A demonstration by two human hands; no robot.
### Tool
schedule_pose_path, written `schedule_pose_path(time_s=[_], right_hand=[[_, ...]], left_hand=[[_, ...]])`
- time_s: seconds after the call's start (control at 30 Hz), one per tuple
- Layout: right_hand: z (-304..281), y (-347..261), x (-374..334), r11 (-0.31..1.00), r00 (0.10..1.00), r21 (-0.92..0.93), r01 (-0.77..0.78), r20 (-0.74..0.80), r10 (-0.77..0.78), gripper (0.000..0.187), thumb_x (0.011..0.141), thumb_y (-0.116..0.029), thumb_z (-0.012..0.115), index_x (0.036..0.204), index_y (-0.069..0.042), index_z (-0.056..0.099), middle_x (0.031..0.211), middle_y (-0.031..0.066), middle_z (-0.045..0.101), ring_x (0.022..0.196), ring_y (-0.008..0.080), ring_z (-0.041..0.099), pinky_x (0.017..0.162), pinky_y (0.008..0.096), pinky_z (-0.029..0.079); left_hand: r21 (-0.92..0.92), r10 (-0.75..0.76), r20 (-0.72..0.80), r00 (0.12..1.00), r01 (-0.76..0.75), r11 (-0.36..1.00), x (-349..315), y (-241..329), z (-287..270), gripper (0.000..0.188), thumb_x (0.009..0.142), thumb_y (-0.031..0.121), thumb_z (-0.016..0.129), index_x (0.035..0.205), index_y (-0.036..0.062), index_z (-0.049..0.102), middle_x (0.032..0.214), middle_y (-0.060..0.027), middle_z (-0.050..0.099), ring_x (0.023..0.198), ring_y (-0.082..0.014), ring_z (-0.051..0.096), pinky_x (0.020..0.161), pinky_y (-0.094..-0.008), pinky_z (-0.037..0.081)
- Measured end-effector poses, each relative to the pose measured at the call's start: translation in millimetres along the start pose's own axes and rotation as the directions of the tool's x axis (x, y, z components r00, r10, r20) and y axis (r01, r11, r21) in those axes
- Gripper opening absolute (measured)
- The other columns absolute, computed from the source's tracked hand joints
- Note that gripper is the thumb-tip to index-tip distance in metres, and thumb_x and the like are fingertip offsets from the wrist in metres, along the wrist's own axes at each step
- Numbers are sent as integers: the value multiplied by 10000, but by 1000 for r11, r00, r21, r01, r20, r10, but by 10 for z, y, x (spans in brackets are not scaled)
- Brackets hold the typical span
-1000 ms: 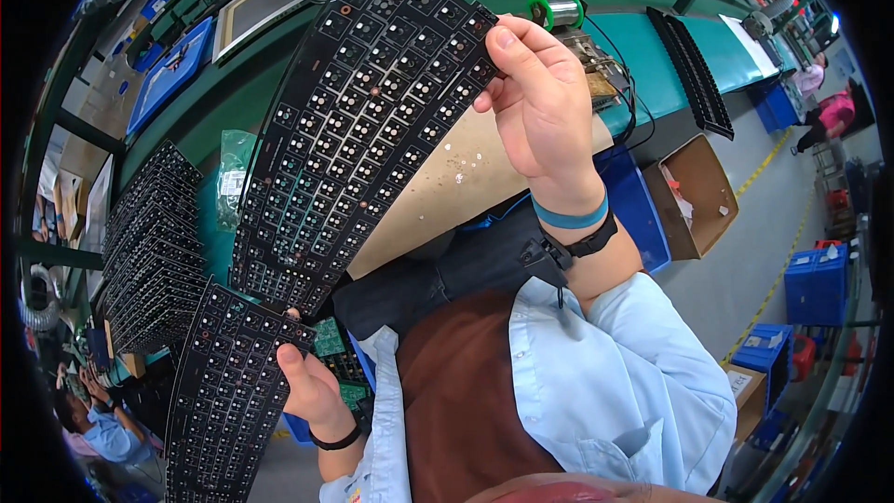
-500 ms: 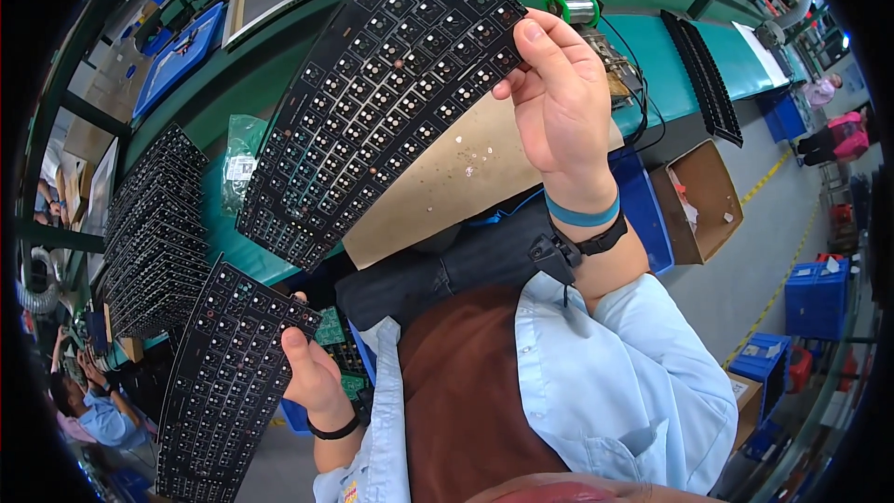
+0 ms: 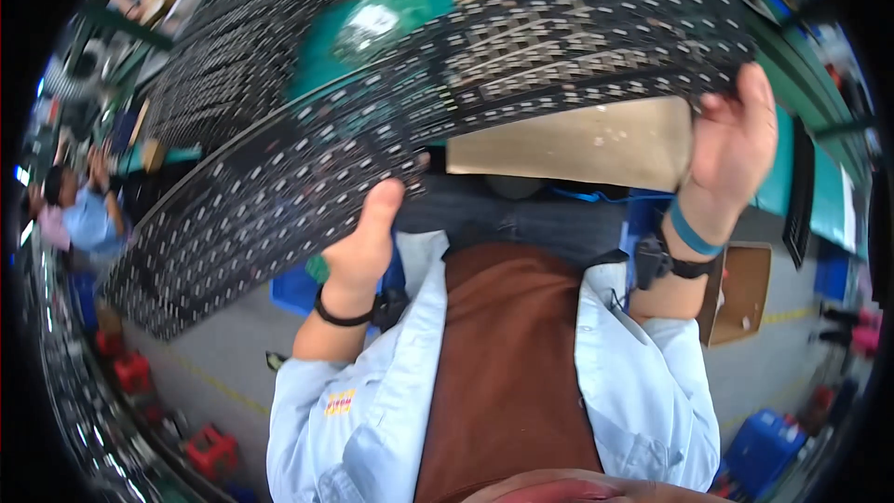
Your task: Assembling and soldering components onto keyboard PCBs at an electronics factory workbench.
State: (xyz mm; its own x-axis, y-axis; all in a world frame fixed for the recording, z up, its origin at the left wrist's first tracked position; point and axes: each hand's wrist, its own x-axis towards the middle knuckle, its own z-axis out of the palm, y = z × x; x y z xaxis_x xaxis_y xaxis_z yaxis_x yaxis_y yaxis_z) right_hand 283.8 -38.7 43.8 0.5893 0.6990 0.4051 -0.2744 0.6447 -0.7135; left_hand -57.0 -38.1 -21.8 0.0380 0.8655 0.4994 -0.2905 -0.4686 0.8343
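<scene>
Now swung together: two flat black keyboard frame panels, overlapping above the lap.
Left hand (image 3: 368,233) clamped on lower long black perforated panel (image 3: 251,224), raised from down at the side; right hand (image 3: 731,144) gripping upper black panel (image 3: 577,47) with tan backing sheet (image 3: 577,140) beneath, tipped nearly flat. Touching or merely overlapping? Hard to say through blur. Looks like stacking.

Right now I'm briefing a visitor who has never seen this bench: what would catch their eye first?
The long black keyboard frame sheet, sweeping from lower left up across the middle, gripped by the left hand. Above it a second black sheet with a tan board beneath, held at the right end by the right hand. A stack of more black sheets lies upper left.
</scene>
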Motion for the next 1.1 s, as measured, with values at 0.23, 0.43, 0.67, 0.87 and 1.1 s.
schedule_pose_path(time_s=[0.23,0.43,0.67,0.87,1.1], right_hand=[[-36,-72,-113,1000,996,7,-12,86,11,158,974,-121,567,1051,-4,640,999,62,696,816,119,632,654,242,471],[-113,-140,-37,1000,996,-16,8,84,-7,147,972,-115,566,1050,-18,643,993,59,697,804,124,634,650,242,478],[-248,94,132,997,998,34,64,-26,-63,137,955,-96,602,1073,-34,635,931,55,687,787,132,659,562,295,540],[-78,123,57,999,999,43,23,-30,-22,142,951,-103,606,1080,-48,627,936,31,674,728,132,630,586,284,514],[-36,273,8,998,999,67,-3,-41,6,145,952,-101,602,1081,-37,624,932,39,676,716,133,623,587,286,515]], left_hand=[[64,-12,-46,999,15,998,-81,-44,-123,369,870,-7,666,1224,-22,565,1124,-110,644,1006,-197,629,905,-322,508],[4,-46,-42,998,46,999,-50,-121,4,392,859,-14,677,1233,-15,564,1132,-95,637,997,-182,621,909,-318,499],[-150,-85,-2,996,84,985,46,-249,208,445,912,3,599,1331,-34,455,1185,-170,612,1052,-286,630,928,-439,533],[-109,-56,-67,996,48,993,29,-295,69,529,899,-11,611,1379,-28,389,1190,-190,597,1045,-320,635,888,-481,565],[-42,-22,-111,994,18,999,-38,-159,41,518,898,-19,605,1372,-38,397,1220,-204,577,1036,-325,635,902,-504,558]])
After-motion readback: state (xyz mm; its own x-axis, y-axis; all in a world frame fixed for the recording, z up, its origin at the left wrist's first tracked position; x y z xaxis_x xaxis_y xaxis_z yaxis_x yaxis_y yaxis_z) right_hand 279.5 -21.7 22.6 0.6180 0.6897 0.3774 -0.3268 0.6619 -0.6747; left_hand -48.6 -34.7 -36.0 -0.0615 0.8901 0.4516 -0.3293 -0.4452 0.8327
